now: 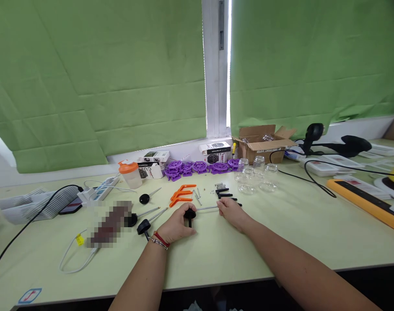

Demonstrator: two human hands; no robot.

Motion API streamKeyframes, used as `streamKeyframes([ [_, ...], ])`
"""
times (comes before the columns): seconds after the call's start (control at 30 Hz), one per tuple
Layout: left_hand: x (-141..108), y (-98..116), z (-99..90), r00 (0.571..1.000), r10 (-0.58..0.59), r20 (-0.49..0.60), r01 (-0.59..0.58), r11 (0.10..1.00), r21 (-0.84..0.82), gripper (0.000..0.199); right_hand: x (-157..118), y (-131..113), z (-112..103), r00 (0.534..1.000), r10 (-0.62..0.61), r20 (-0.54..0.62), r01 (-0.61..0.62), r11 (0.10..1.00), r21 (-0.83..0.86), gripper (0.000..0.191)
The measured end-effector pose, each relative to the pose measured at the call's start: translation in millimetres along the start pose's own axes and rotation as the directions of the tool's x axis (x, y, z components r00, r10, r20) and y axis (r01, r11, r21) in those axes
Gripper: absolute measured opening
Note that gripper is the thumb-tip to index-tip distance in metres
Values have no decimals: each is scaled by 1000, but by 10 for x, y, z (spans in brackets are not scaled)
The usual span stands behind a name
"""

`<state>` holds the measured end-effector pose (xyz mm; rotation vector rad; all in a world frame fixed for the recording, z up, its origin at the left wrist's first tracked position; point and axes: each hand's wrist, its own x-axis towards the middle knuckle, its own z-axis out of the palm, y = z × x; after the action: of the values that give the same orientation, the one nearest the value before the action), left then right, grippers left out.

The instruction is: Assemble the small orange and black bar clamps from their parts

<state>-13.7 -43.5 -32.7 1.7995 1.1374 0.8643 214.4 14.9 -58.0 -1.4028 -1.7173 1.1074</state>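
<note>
Behind the orange brackets, creased, matt green blinds hang over the window, perhaps to cut glare. Beneath the brackets spreads the smooth, pale surface, which likely lets small parts show up well. Back and right of them, an open cardboard box, stiff and with flaps raised, seems kept within reach as a container.

Just in front of the brackets, the left hand has its fingers curled over a black fitting, round-capped and stemmed, the thumb spread lower; it probably steadies the heavier end. Right of that, the right hand has its fingers closed in a pinch at the far end of the fitting's slim metal rod, held nearly level, presumably to control its line.

Right of the brackets, clear, rounded glass jars cluster together, likely out of the hands' way. Behind the brackets lie purple spoked rings, plastic-looking; to their left and nearer the front, similar black-capped rods. Just right are slender black pieces, coiled springs and thin screws, apparently sorted by kind.
</note>
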Motion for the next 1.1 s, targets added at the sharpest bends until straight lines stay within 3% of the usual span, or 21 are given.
streamKeyframes([
  [0.63, -10, 68, 12, 1000, 19, 23, -18, 999, -28, 54, 12, -3, 2, 999, -20, -26, 19, 999, -51, 48],
  [1.1, 1, 17, 18, 1000, 6, -14, -7, 1000, -27, 55, 19, 20, -15, 997, 25, 69, -34, 990, 137, 33],
])
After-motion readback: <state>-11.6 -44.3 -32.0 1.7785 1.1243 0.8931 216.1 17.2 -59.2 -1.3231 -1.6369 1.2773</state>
